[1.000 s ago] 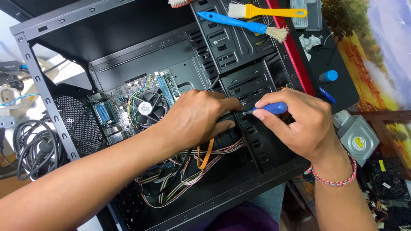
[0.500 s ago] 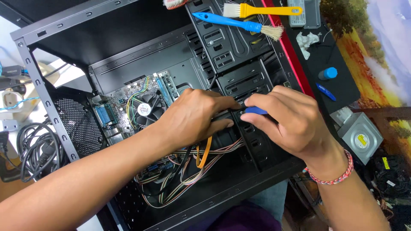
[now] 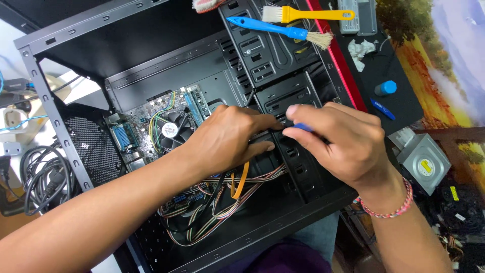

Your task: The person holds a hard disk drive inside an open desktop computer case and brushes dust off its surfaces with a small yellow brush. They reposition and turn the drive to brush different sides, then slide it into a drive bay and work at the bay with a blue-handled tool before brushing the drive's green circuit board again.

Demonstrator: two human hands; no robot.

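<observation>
- One open black computer case lies on its side, interior facing up.
- One motherboard sits at the case floor, carrying one round cooler fan.
- One bundle of striped ribbon cables and one orange flat cable run below the hands, inside the case.
- The left hand reaches into the case and presses against the black drive cage; its fingers are curled around the cage edge — a partly closed grip, thumb below, fingers above.
- The right hand holds one blue-handled screwdriver in a pinch grip, thumb and fingers closed tight on the handle. Only a short blue stretch shows between the fingers; the tip is hidden.
- The screwdriver is at the top of the drive cage, just beside the left fingertips.
- One braided bracelet circles the right wrist.
- Two brushes rest on the case's upper panel: one blue-handled, one yellow-handled.
- One blue cap and one small blue pen-like item lie on the black mat, well apart from the hands.
- One grey optical drive lies on the desk near the right wrist.
- One coil of black cables lies outside the case — left side.
</observation>
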